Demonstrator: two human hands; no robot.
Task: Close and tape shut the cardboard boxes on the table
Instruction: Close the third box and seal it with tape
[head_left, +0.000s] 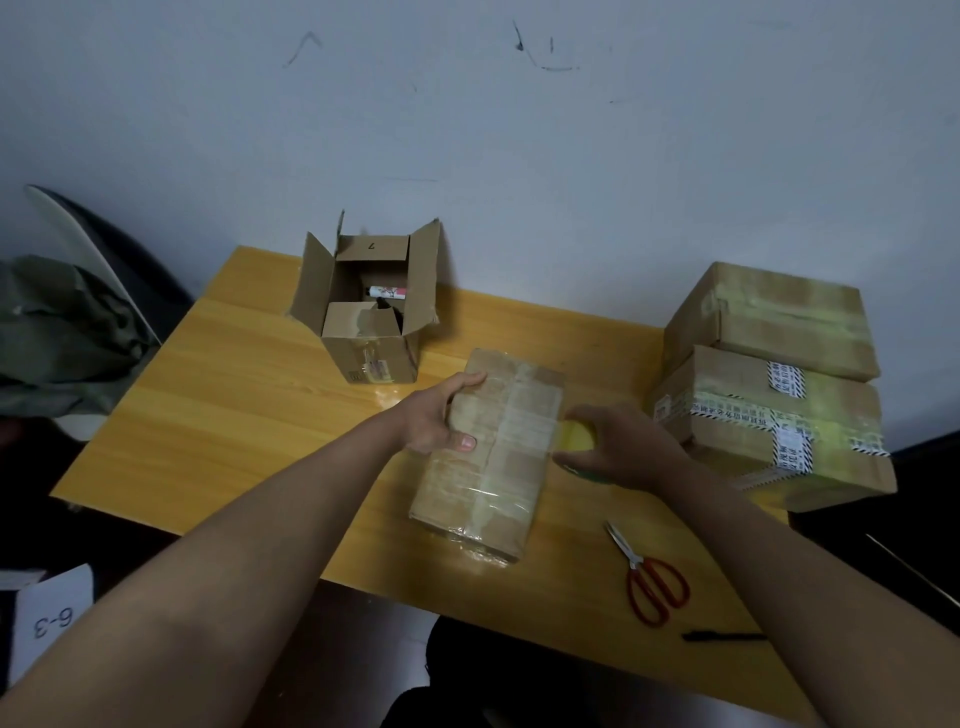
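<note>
A flat closed cardboard box (498, 467) lies in the middle of the yellow wooden table (218, 405), with tape along its top seam. My left hand (441, 415) grips its left edge, thumb on top. Just off the box's right edge, my right hand (623, 447) grips a roll of yellow-green tape (576, 441). An open box (369, 306) with its flaps up stands at the back left, with small items inside. Two taped boxes are stacked at the right, the upper (774, 322) on the lower (779, 431).
Red-handled scissors (649, 577) lie near the table's front right edge, and a black pen (724, 636) lies just in front of them. A chair with green cloth (62, 322) stands to the left. A paper marked 6-3 (52, 621) is at the lower left.
</note>
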